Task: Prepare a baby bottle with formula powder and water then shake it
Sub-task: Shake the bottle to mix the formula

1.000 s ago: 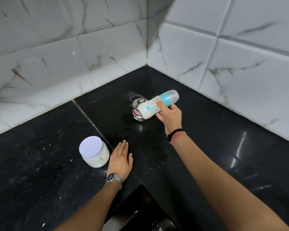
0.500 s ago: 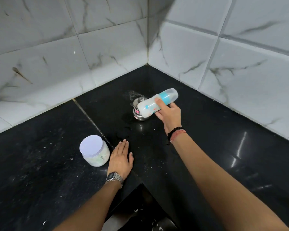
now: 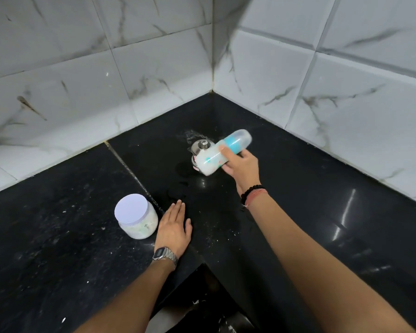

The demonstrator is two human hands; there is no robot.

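Note:
My right hand (image 3: 244, 168) grips a baby bottle (image 3: 222, 152) tipped almost on its side above the black counter. The bottle holds white milky liquid, and its blue collar and clear cap point to the upper right. It looks slightly blurred. Just behind the bottle's base stands a small steel kettle (image 3: 200, 147), partly hidden by it. My left hand (image 3: 174, 228) lies flat on the counter, fingers together, holding nothing. Beside that hand, to its left, stands the formula jar (image 3: 136, 216) with a white lid on and white powder inside.
The black stone counter (image 3: 58, 236) forms an inner corner against white marble wall tiles (image 3: 298, 68). Spilled powder specks and wet patches lie around the jar and kettle. The counter's front edge drops into a dark gap (image 3: 202, 304) below my arms.
The bottle has tilted and shifted a little in my right hand, its base dipping lower over the kettle. My left hand and the jar have stayed put.

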